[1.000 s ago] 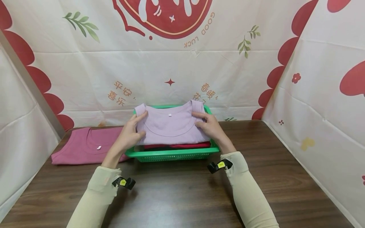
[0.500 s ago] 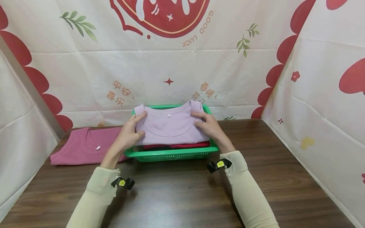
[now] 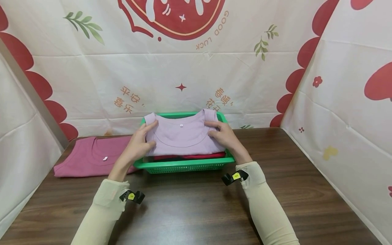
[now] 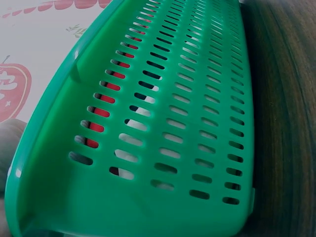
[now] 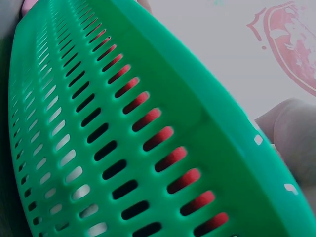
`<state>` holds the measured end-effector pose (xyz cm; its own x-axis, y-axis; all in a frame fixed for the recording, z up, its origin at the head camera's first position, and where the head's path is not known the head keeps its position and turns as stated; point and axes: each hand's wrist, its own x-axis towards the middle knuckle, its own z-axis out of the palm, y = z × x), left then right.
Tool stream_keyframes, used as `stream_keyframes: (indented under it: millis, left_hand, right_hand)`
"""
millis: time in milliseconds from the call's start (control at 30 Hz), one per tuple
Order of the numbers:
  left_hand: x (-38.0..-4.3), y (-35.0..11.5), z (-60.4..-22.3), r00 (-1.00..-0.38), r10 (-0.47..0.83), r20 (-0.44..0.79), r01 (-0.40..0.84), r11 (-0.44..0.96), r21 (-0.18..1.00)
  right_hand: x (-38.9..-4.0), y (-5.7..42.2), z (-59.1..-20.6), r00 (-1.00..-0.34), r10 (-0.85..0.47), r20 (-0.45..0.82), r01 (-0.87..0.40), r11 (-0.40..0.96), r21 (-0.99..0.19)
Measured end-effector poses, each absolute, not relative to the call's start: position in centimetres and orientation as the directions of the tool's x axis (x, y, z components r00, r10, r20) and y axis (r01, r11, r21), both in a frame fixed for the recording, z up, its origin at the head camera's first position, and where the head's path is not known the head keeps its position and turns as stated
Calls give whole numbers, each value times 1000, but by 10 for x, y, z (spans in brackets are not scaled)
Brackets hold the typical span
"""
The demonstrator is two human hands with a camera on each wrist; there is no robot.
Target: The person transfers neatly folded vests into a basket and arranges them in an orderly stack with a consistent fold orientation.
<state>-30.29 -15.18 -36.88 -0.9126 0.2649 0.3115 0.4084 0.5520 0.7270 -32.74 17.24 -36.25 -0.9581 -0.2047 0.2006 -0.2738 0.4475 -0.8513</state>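
Observation:
A folded lavender tank top (image 3: pixel 183 139) with a small white neck label lies over the green plastic basket (image 3: pixel 186 166). My left hand (image 3: pixel 138 143) grips its left side, thumb and index finger on the cloth. At the opposite side my right hand (image 3: pixel 226 136) holds the tank top the same way. The other fingers of both hands are mostly hidden. Beneath the lavender cloth a strip of red fabric (image 3: pixel 203 156) shows inside the basket. In the left wrist view, the basket's slotted wall (image 4: pixel 133 192) hides most of the hand; the right wrist view likewise shows mainly the basket wall (image 5: pixel 197 128).
A folded dusty-pink tank top (image 3: pixel 78 161) lies on the brown wooden table (image 3: pixel 183 211), left of the basket and partly behind the left forearm. A printed white cloth (image 3: pixel 171 68) hangs behind the table, close to the basket's far rim.
Both hands keep their places on the lavender tank top. Its neckline has sunk very slightly; the head view has shifted a little.

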Motion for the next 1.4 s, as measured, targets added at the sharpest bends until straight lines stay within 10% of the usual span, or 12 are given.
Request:
stream_keyframes:
  millis: [1400]
  left_hand:
    - [-303,-149,-371,-910,277,309,415,613,672]
  right_hand:
    - [-328,170,-365,-966,-208,154,-247,566,-786]
